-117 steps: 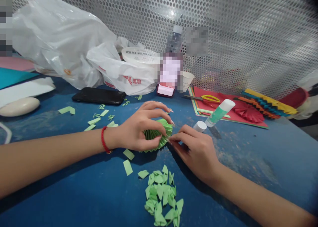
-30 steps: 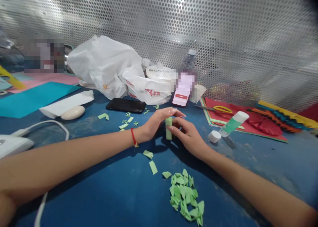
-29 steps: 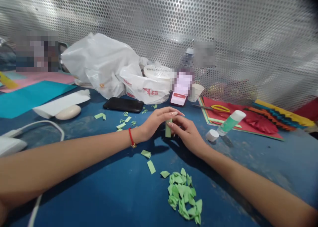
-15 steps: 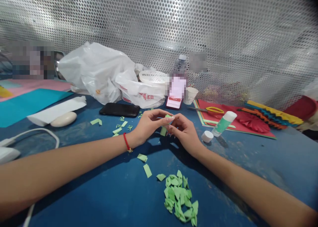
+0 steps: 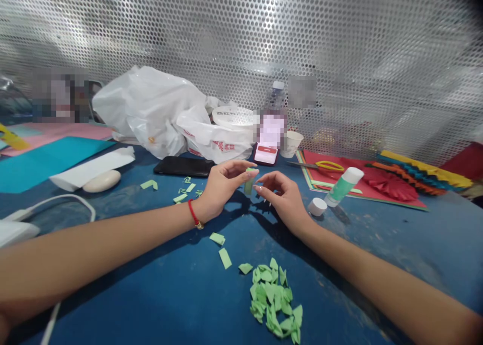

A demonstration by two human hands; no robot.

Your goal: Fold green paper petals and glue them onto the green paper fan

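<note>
A small folded strip of light green paper (image 5: 248,184) stands upright at the fingertips of my left hand (image 5: 226,185), which pinches its top end. My right hand (image 5: 283,196) is just to the right of the strip, fingers curled and a little apart from it, holding nothing. A heap of folded green paper triangles (image 5: 272,299) lies on the blue table (image 5: 396,249) below my hands. Two loose green strips (image 5: 225,258) lie just above the heap. A red cord bracelet (image 5: 194,215) circles my left wrist.
A green-labelled glue stick (image 5: 342,186) lies near its white cap (image 5: 317,206), at the edge of red paper holding yellow-handled scissors (image 5: 328,165). Farther back are a black phone (image 5: 183,166), a white plastic bag (image 5: 162,121) and a perforated metal screen (image 5: 241,38).
My hands have parted. My right hand has come away from the green strip and moved right, while my left hand keeps the strip. Both hands were closer together on it before.
</note>
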